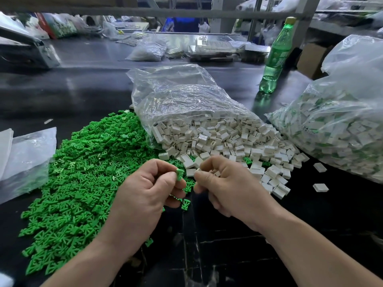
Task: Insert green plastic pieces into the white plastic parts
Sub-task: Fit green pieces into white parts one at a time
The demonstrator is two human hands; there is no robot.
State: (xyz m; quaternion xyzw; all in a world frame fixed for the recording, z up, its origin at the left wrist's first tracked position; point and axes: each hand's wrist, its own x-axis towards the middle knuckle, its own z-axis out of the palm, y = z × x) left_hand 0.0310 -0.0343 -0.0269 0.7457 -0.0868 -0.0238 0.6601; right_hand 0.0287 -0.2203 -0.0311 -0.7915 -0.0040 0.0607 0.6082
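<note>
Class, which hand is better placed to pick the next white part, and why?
The right hand: it sits beside the white pile; the left hand lies over the green pile.

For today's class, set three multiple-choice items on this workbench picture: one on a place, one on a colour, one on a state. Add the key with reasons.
1. Where does the green bottle stand?
A. on the floor
B. beyond the clear bag of white parts, to the right
C. inside a carton

2. What colour is the plastic piece that the left hand pinches?
A. white
B. blue
C. green

3. How is the clear bag of white parts?
A. tied shut
B. empty
C. open, with parts spilling onto the table

Key: 1 B, it stands upright on the dark table behind the bag. 2 C, green shows between thumb and forefinger. 3 C, white parts lie heaped out of its mouth.
</note>
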